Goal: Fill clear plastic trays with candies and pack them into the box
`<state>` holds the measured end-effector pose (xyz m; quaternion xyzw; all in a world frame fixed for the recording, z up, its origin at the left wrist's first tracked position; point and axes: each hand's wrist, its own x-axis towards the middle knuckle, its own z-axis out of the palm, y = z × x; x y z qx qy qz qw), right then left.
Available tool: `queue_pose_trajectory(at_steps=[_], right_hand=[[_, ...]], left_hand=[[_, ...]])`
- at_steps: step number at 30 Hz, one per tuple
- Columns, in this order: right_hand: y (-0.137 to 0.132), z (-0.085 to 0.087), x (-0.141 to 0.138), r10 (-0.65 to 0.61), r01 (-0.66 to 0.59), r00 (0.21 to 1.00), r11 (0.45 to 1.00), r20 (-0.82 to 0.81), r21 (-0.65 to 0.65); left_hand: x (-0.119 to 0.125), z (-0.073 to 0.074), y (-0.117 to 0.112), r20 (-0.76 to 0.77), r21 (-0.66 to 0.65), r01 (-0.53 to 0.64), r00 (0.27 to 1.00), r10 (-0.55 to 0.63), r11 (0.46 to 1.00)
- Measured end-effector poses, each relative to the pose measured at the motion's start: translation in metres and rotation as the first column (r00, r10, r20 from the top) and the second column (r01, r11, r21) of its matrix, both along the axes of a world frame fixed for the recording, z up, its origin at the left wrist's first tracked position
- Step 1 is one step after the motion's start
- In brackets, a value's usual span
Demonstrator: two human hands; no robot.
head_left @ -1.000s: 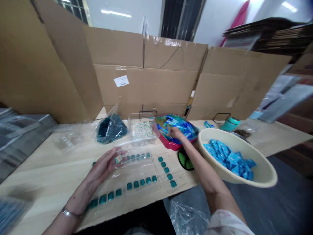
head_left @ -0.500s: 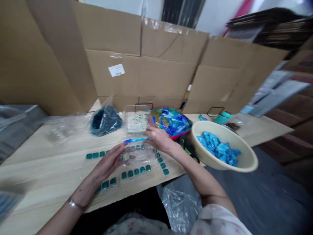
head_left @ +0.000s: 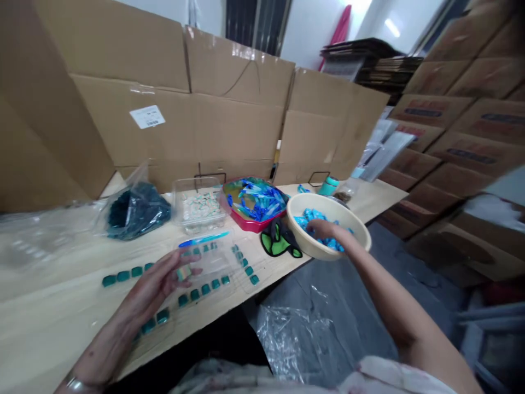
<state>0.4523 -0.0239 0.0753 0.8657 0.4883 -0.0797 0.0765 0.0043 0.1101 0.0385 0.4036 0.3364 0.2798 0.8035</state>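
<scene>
My left hand [head_left: 158,282] holds the near edge of a clear plastic tray [head_left: 213,257] on the table, with a small pastel piece [head_left: 184,272] at its fingertips. A blue pen-like stick [head_left: 204,239] lies across the tray's far side. Rows of small teal squares [head_left: 200,290] sit in the clear packaging around it. My right hand [head_left: 324,229] reaches into a cream bowl [head_left: 328,251] and rests on the blue packets [head_left: 311,216] inside; its fingers are too small and blurred to read.
A red tray of blue sticks [head_left: 254,200], a clear tub of pastel pieces [head_left: 199,207] and a bag of dark teal pieces [head_left: 137,210] stand at the back. A green and black item [head_left: 281,244] lies by the bowl. Cardboard walls [head_left: 229,126] stand behind; stacked boxes [head_left: 463,126] stand at right.
My right hand brought a blue stick from the red tray to the clear tray, left it there, then moved right into the cream bowl. The view has swung right.
</scene>
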Motion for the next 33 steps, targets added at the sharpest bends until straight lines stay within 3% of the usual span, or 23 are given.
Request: queue_pose_trajectory(at_steps=[3, 7, 9, 11, 13, 15, 17, 19, 21, 23, 25, 28, 30, 33], right_hand=[[-0.009, -0.018, 0.006, 0.067, -0.069, 0.996, 0.997, -0.055, -0.021], [-0.013, -0.025, 0.017, 0.172, -0.148, 0.964, 0.980, -0.200, 0.132], [-0.015, -0.018, 0.018, 0.156, -0.116, 0.960, 0.977, -0.230, 0.180], [-0.017, -0.005, 0.014, 0.072, -0.007, 0.975, 0.954, -0.209, 0.300], [-0.019, 0.013, 0.004, -0.012, 0.121, 0.973, 0.876, -0.229, 0.466], [-0.016, 0.032, -0.019, 0.029, 0.187, 0.942, 0.784, -0.334, 0.593], [-0.008, 0.046, -0.055, 0.208, 0.161, 0.869, 0.738, -0.448, 0.655], [0.006, 0.053, -0.099, 0.385, 0.113, 0.738, 0.738, -0.554, 0.665], [0.023, 0.051, -0.144, 0.478, 0.082, 0.556, 0.782, -0.680, 0.618], [0.040, 0.044, -0.179, 0.536, -0.009, 0.446, 0.803, -0.717, 0.596], [0.055, 0.033, -0.203, 0.580, -0.111, 0.399, 0.799, -0.710, 0.591], [0.069, 0.020, -0.224, 0.652, -0.271, 0.420, 0.754, -0.631, 0.598], [0.073, 0.016, -0.235, 0.734, -0.404, 0.479, 0.671, -0.481, 0.621], [0.076, 0.020, -0.249, 0.822, -0.550, 0.544, 0.499, -0.167, 0.669]], left_hand=[[0.007, -0.001, -0.004, 0.068, 0.018, 0.024, 0.997, -0.025, 1.000], [0.008, -0.004, -0.004, 0.109, 0.045, 0.034, 0.993, -0.038, 0.998], [0.007, -0.005, -0.005, 0.118, 0.057, 0.033, 0.992, -0.040, 0.998], [0.005, -0.007, -0.006, 0.124, 0.071, 0.026, 0.992, -0.035, 0.997], [0.004, -0.008, -0.008, 0.127, 0.073, 0.009, 0.992, -0.018, 0.997], [0.003, -0.009, -0.010, 0.132, 0.067, -0.013, 0.991, 0.004, 0.998], [0.003, -0.010, -0.012, 0.140, 0.066, -0.030, 0.990, 0.021, 0.997], [0.003, -0.011, -0.016, 0.146, 0.070, -0.051, 0.988, 0.041, 0.996], [0.003, -0.012, -0.021, 0.153, 0.078, -0.083, 0.986, 0.070, 0.994], [0.000, -0.013, -0.026, 0.162, 0.083, -0.115, 0.982, 0.100, 0.990], [-0.004, -0.014, -0.031, 0.169, 0.084, -0.130, 0.979, 0.115, 0.988], [-0.013, -0.018, -0.036, 0.184, 0.075, -0.157, 0.973, 0.141, 0.985], [-0.021, -0.021, -0.038, 0.208, 0.060, -0.205, 0.960, 0.188, 0.977], [-0.042, -0.023, -0.039, 0.231, 0.021, -0.287, 0.933, 0.275, 0.958]])
